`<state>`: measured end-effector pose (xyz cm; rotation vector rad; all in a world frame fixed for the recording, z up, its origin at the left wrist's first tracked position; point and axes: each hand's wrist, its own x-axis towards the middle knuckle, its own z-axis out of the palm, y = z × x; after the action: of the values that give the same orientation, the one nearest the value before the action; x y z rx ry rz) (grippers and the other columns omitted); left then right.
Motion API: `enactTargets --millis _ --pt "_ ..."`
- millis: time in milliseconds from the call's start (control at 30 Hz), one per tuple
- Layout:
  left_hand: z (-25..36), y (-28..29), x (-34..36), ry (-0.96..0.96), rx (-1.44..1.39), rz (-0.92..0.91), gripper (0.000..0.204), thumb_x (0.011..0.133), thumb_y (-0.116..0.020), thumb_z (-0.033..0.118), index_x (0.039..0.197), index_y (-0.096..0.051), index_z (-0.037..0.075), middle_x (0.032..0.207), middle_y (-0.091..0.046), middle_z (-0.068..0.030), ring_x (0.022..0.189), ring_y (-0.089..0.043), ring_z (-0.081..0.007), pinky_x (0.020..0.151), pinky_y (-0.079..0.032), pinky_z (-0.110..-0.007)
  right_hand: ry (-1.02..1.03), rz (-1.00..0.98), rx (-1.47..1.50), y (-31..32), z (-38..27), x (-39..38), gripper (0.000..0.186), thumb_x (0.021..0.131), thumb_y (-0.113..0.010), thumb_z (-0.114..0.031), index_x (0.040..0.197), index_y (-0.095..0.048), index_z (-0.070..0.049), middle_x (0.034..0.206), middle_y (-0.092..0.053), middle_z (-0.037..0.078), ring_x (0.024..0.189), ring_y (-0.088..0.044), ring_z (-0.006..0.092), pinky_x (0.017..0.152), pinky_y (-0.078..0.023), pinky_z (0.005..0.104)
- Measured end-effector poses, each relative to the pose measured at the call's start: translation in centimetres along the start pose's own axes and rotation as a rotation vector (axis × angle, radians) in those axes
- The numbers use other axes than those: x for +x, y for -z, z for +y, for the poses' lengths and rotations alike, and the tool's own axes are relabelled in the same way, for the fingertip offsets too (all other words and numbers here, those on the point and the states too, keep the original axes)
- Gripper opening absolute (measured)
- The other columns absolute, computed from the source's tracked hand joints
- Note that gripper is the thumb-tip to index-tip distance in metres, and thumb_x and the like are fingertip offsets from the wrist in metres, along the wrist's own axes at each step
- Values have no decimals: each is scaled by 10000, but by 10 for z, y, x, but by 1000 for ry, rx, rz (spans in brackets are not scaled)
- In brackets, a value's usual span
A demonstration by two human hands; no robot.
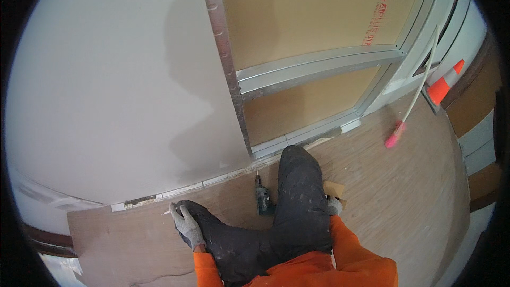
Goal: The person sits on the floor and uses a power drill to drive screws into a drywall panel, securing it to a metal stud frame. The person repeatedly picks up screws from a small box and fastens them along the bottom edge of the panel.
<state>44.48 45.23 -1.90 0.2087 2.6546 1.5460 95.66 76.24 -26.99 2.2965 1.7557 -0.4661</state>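
My left hand (186, 218), in a grey glove, rests by my left knee with fingers closed around a small thin white item (169, 211). My right hand (334, 205), also gloved, is beside my right thigh at a piece of brown cardboard (333, 188); my leg partly hides it and its fingers are unclear. A dark green cordless drill (263, 201) lies on the floor between my legs, close to the wall base. In front of me stand a grey wall panel (106, 85) and a metal stud frame (319, 69) backed by yellowish board (313, 10).
An orange-and-white traffic cone (441, 87) stands at the right against the wall. A long pale pole (419, 85) with a pink end (394, 135) leans there, its lower end on the wood-look floor (398, 191). A thin cable (162, 276) crosses the floor at the lower left.
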Motion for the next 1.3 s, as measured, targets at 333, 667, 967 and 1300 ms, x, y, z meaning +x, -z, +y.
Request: enactTargets --millis 333,667,967,1300 --pt "6 11 7 -73 55 40 578 1094 -543 262 1573 -424 -38 1572 -506 -267 1457 -495 -380 1203 -390 -432 -75 -11 144 -24 -19 -8 410 956 -626 -482 1188 -734 -161 1181 -774 162 1061 -747 387 892 -580 515" --pt "10 9 11 16 -4 17 586 1087 -534 270 1559 -427 -60 1544 -531 -279 1421 -532 -389 1189 -401 -415 192 78 132 -33 -6 -7 448 966 -618 -496 1230 -721 -149 1163 -772 175 1070 -729 405 877 -574 497" --pt "-12 -1 29 -235 129 131 545 1029 -614 256 1498 -508 0 1299 -670 -288 1172 -662 -442 986 -528 -489 209 337 146 -25 31 19 403 974 -662 -361 1207 -745 -44 1091 -768 182 945 -713 399 801 -561 505" --pt "17 -50 -17 -172 -19 -213 638 1025 -646 267 1591 -433 62 1422 -623 -245 1264 -639 -391 1048 -505 -471 514 136 1142 241 -113 -90 370 1071 -634 -317 1191 -706 26 1118 -732 147 986 -683 198 902 -537 364"
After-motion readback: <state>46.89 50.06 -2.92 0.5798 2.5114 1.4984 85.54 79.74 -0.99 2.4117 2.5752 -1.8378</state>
